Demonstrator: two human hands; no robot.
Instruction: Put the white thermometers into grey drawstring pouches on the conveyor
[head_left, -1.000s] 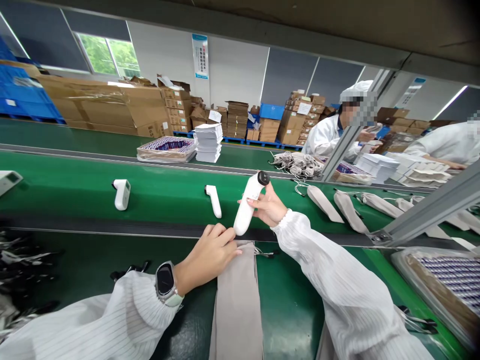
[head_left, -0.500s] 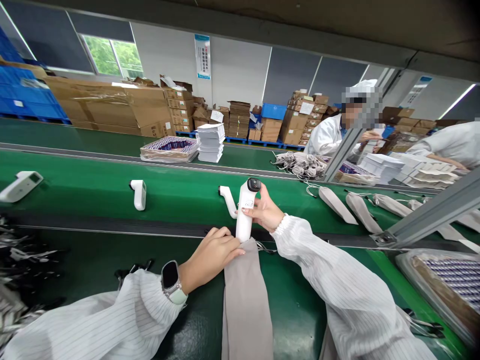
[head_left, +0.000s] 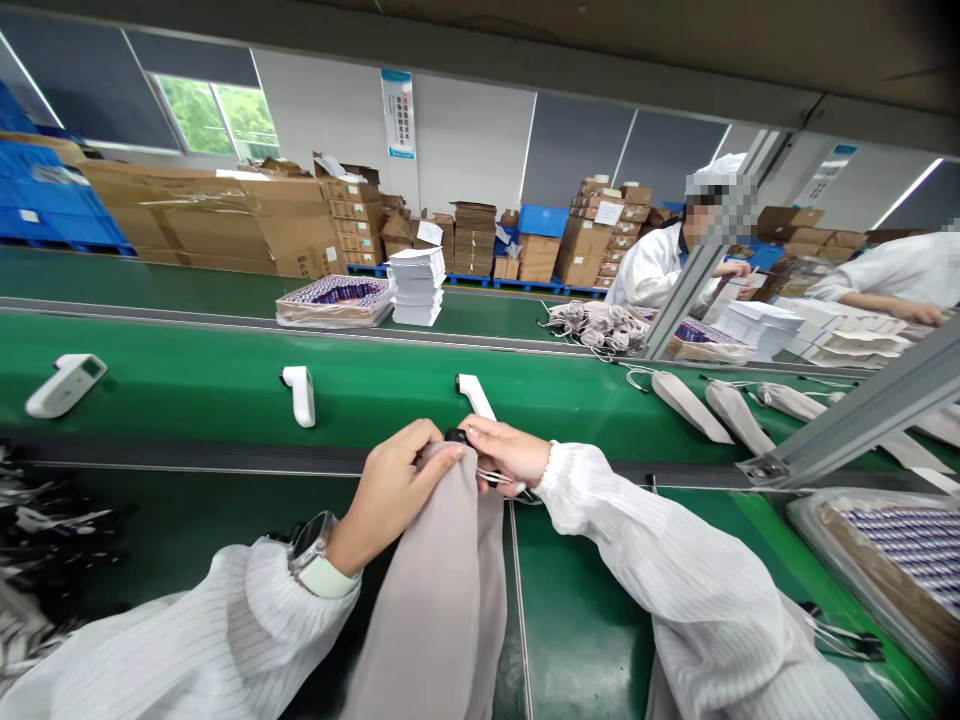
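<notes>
My left hand (head_left: 394,495) is closed on the mouth of a grey drawstring pouch (head_left: 435,590), which hangs down toward me. Inside the pouch sits a white infrared thermometer; only its black head (head_left: 456,436) shows at the opening, between my hands. The fingers of my right hand (head_left: 514,455) are closed at that head and the pouch's rim, with the white cord beside them. Just beyond my hands, another white thermometer (head_left: 477,395) lies on the green conveyor belt (head_left: 375,390), partly hidden.
Two more thermometers, one upright-looking (head_left: 302,398) and one tilted (head_left: 66,388), lie left on the belt. Several filled grey pouches (head_left: 690,405) lie right, past a metal post (head_left: 705,250). Battery trays (head_left: 900,550) and a paper stack (head_left: 416,288) stand around. Two co-workers are opposite.
The thermometer has gone down into the pouch, leaving its black head at the mouth. My right hand has lowered with it, and the pouch mouth has come up. Belt thermometers have shifted right.
</notes>
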